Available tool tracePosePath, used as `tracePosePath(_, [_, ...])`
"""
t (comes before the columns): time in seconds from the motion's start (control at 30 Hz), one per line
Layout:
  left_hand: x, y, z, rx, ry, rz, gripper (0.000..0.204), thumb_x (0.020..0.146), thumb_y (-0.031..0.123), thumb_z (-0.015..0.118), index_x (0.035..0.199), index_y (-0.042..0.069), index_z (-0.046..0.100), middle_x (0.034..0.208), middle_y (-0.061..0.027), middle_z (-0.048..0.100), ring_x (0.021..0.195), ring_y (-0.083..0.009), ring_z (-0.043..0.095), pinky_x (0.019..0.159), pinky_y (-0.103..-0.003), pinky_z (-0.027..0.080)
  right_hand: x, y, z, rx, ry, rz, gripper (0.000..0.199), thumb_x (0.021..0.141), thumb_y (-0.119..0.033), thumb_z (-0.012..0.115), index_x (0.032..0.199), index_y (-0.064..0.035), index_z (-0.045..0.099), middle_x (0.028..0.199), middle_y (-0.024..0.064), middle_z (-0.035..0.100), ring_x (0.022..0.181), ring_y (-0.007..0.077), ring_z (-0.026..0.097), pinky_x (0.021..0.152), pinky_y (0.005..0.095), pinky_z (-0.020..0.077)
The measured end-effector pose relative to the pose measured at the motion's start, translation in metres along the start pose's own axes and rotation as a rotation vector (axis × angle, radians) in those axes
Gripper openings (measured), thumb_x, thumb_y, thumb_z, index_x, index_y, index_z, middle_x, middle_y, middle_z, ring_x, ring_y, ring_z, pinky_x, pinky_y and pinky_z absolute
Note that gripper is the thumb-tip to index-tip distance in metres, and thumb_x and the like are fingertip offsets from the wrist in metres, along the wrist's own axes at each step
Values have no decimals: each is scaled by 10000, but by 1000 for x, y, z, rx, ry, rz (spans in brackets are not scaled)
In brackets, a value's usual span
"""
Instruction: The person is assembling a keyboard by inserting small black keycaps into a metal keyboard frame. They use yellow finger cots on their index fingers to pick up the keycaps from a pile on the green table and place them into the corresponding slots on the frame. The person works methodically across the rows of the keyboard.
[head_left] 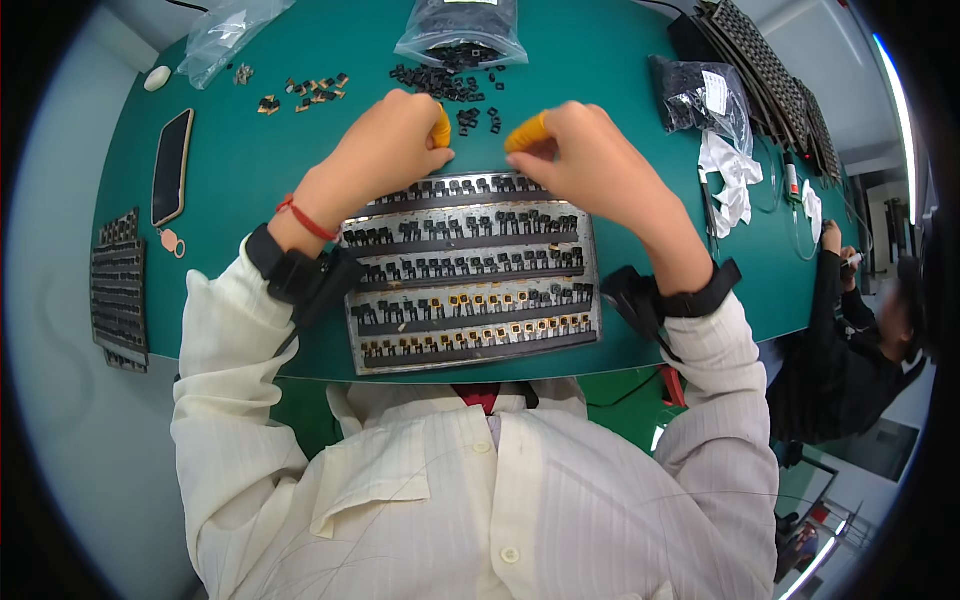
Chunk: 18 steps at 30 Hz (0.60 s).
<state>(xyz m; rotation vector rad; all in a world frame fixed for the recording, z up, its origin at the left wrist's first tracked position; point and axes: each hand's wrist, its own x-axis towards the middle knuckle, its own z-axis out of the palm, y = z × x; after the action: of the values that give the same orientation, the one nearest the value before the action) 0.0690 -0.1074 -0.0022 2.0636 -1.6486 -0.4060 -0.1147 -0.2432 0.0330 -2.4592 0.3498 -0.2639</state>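
Note:
A metal tray [590, 300] with several rows of small black square-topped parts lies in front of me at the table's near edge. Some parts in its two nearest rows show yellow centres. Beyond its far edge, my left hand [400, 130] is closed, fingertips bent toward the thumb beside a loose pile of small black parts [455, 85]. My right hand [575, 145] hovers over the tray's far right part, index finger and thumb curled together and slightly blurred. Both hands wear yellow finger cots. Whatever sits between the fingertips is too small or hidden to make out.
Clear bags [460, 30] of black parts stand at the back. Brown-and-black pieces [318, 92] lie far left, near a phone [172, 165]. Another filled rack [118, 290] is at the left edge. Stacked racks [765, 70], crumpled tissue [735, 180] and a co-worker [850, 350] are to the right.

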Motion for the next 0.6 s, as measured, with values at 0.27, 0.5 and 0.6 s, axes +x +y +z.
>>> tracePosePath(0.27, [-19,1,-3,259,143,-83,214,836,140,708,827,-73,686,825,-235,684,733,-346,680,664,-391,542,53,7,49,-197,77,124,200,745,-146,768,809,35,713,767,224,690,741,345,699,670,415,559])
tracePosePath(0.5, [-26,-14,-2,-40,123,-94,230,827,87,721,991,-73,701,841,-193,712,747,-280,703,701,-345,557,48,11,42,-90,-47,-28,121,776,-46,684,863,31,718,831,212,706,761,355,696,712,400,560])
tracePosePath(0.6, [-21,-6,-1,-117,86,-92,230,828,86,723,995,-71,705,818,-187,711,729,-274,701,695,-338,556,41,11,34,-34,-84,-14,147,775,-33,685,899,32,731,838,216,706,762,345,699,724,392,559])
